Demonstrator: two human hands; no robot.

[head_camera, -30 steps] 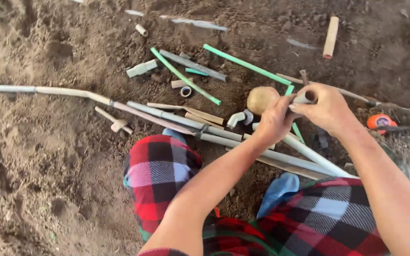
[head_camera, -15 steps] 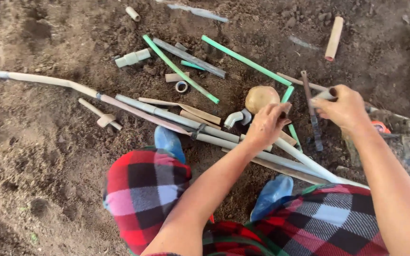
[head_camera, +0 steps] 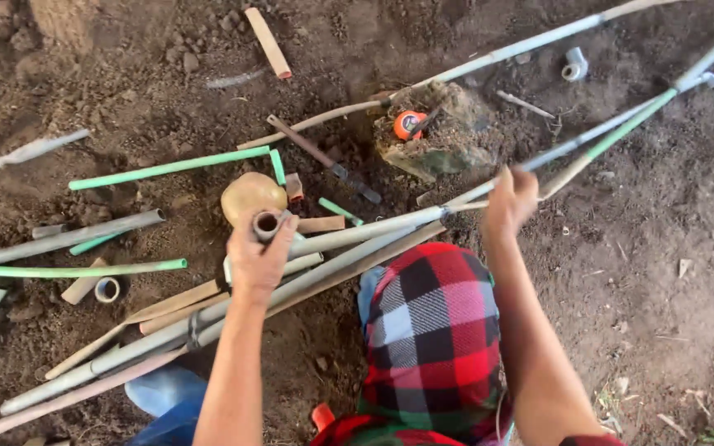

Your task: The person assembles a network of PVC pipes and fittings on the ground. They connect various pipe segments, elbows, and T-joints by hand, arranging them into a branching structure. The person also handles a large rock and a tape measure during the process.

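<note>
the left hand (head_camera: 259, 256) is closed around a short grey pipe fitting (head_camera: 267, 223), its open mouth facing up, held just above the bundle of long grey pipes (head_camera: 208, 318) that lies across the ground by the knee. the right hand (head_camera: 510, 198) is wrapped on a long thin pipe (head_camera: 613, 132) that runs up and to the right, part grey and part green; that region is blurred and the exact set of the fingers cannot be told beyond a closed grip. risk, as judged: the long pipe is held near one end only, so its far end may whip or sag and strike the loose pieces around it, and the fitting could slip into the soil and take grit in its bore. the surface is bare, loose brown earth (head_camera: 663, 272), uneven and cloddy, strewn with green pipe lengths (head_camera: 167, 169), offcuts, a round tan object (head_camera: 251, 194) and an orange item (head_camera: 407, 124) on a clod. outdoors, no walls seen.
</note>
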